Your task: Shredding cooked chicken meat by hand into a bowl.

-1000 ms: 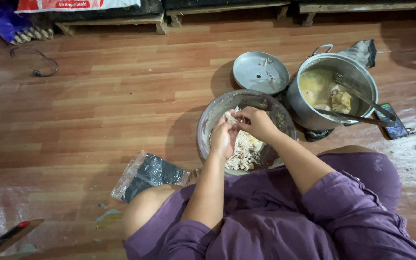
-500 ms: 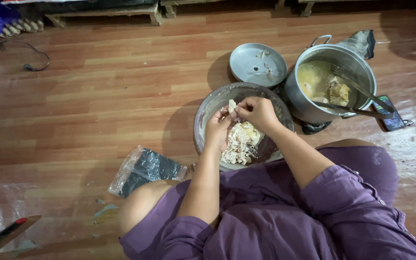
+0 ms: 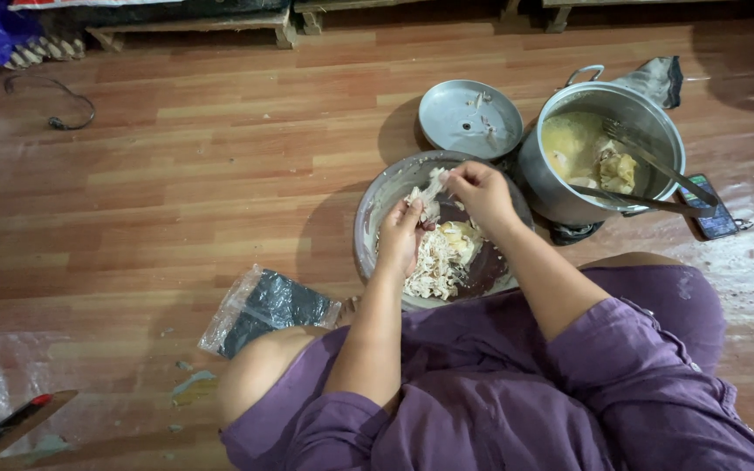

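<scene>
Both hands, left and right, pinched a meat strip over the bowl, mid-shredding; the pot stood at 2 o'clock.

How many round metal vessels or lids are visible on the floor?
3. The bowl lies under the left hand and right hand; the flat lid is behind it; the pot stands to its right. None seems hidden.

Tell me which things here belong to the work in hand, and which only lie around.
In use: left hand, right hand, meat piece, metal bowl, shredded meat, pot.
Lying about: lid, phone, plastic bag, cable.
</scene>
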